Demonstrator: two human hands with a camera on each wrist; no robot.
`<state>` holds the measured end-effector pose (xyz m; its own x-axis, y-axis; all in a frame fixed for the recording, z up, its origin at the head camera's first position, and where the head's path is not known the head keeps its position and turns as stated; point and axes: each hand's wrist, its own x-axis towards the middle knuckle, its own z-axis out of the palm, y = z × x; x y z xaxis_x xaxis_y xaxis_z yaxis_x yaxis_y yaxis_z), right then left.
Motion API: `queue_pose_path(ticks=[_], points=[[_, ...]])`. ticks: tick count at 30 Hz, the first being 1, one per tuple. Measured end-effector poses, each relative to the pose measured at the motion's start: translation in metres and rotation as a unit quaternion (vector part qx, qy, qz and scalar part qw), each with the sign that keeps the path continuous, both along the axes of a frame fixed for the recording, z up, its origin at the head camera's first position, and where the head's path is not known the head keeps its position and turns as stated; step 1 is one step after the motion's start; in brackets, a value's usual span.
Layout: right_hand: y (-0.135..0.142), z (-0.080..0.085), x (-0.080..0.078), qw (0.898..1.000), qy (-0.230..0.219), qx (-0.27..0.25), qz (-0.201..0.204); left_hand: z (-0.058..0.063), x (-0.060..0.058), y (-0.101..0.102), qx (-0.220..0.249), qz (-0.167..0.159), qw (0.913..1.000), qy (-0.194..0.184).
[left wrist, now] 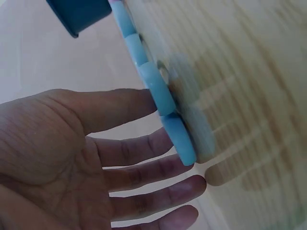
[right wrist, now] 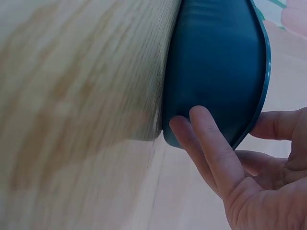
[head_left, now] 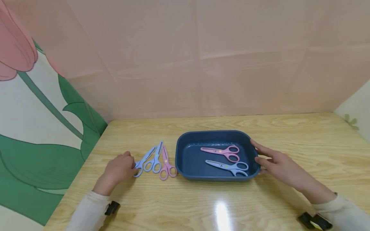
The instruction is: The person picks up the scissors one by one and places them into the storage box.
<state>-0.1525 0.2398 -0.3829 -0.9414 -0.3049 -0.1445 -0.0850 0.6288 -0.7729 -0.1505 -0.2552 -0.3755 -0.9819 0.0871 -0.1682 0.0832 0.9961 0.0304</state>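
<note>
At the left of the head view, my left hand (head_left: 119,168) is at the handles of the leftmost blue scissors (head_left: 145,158), which lie on the table. In the left wrist view the thumb and fingers close in around the blue handle (left wrist: 158,91), fingertips partly hidden behind it. A second blue pair (head_left: 156,160) and a pink pair (head_left: 166,165) lie beside them. My right hand (head_left: 278,166) grips the right end of a dark blue bin (head_left: 185,175), thumb at the rim and fingers (right wrist: 213,143) against the outer wall. Inside lie pink scissors (head_left: 215,150) and blue scissors (head_left: 221,165).
The bin stands on a wood-grain table (head_left: 162,205), just right of the pink scissors. A pinkish cover (head_left: 196,64) rises along the table's back edge. A wall with tulip pictures (head_left: 37,128) is at the left.
</note>
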Motion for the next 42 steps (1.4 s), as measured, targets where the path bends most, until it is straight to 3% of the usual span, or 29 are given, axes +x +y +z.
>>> queue_pose_path(ticks=[9, 13, 18, 23, 35, 42], points=[[-0.001, 0.001, 0.000, 1.000, 0.005, 0.010, -0.001, -0.002, -0.002, 0.000, 0.017, 0.014, 0.9997, 0.012], [-0.001, 0.000, 0.001, 1.000, 0.017, 0.019, 0.001, 0.000, -0.003, -0.002, 0.051, 0.028, 0.9981, 0.021], [-0.002, 0.001, 0.001, 0.999, 0.031, 0.030, 0.001, 0.003, -0.006, -0.006, 0.106, 0.057, 0.9914, 0.052], [-0.002, 0.002, 0.001, 0.999, 0.027, 0.032, -0.002, 0.006, -0.008, -0.006, 0.124, 0.080, 0.9868, 0.065], [-0.002, -0.001, 0.001, 0.999, 0.031, 0.024, 0.002, 0.009, -0.007, -0.008, 0.176, 0.080, 0.9711, 0.140], [-0.003, -0.001, 0.002, 0.999, 0.037, 0.027, 0.001, 0.009, -0.007, -0.008, 0.213, 0.108, 0.9641, 0.116]])
